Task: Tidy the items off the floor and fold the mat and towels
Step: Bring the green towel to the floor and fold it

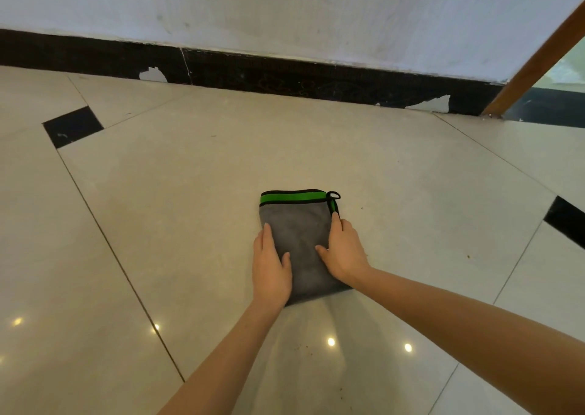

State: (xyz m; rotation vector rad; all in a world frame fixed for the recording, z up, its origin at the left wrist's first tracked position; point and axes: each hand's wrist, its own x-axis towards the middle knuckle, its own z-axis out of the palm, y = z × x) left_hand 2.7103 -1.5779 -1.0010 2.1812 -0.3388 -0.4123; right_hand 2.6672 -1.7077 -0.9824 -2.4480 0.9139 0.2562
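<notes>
The left hand is lying flat on the left side of a small folded towel, with its fingers straight and close together and its thumb spread out over the grey cloth. The right hand is lying on the right side of the same towel, fingers straight and pointing away from the person, thumb reaching in toward the middle. Both hands are pressing down and are not gripping anything (the palms are hiding the towel's side edges, so what the fingers do under there cannot be told). The towel is grey, folded into a neat rectangle, with a green band edged in black running along its far end and a little black loop sticking out at the far right corner. It is sitting on the floor, in the middle of a big pale tile, well apart from the wall. The floor is shiny and is showing small spots of light near the person. A black skirting strip is running along the bottom of the white wall, and a brown wooden post is leaning up at the far right corner of the floor.
</notes>
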